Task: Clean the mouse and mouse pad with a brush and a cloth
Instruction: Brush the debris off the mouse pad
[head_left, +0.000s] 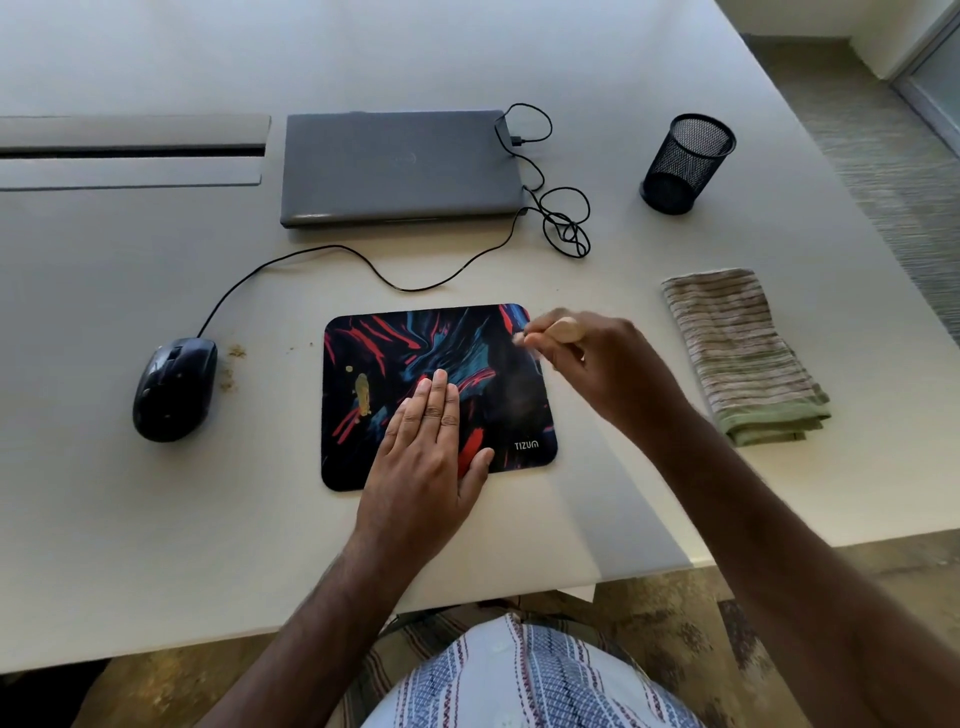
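A dark mouse pad (395, 353) with red and blue streaks lies in the middle of the white table; a yellowish smear marks its left part. My left hand (426, 447) presses flat on the pad's lower middle, fingers straight. My right hand (597, 364) grips a wooden-handled brush (563, 328) at the pad's upper right corner; the bristle end is blurred. A black wired mouse (174, 387) sits to the left of the pad, with crumbs beside it. The folded striped cloth (743, 353) lies to the right.
A closed grey laptop (400, 166) sits behind the pad, with the mouse cable (561, 218) coiled at its right. A black mesh pen cup (685, 161) stands at the back right. The table's front edge (311, 623) is near my body.
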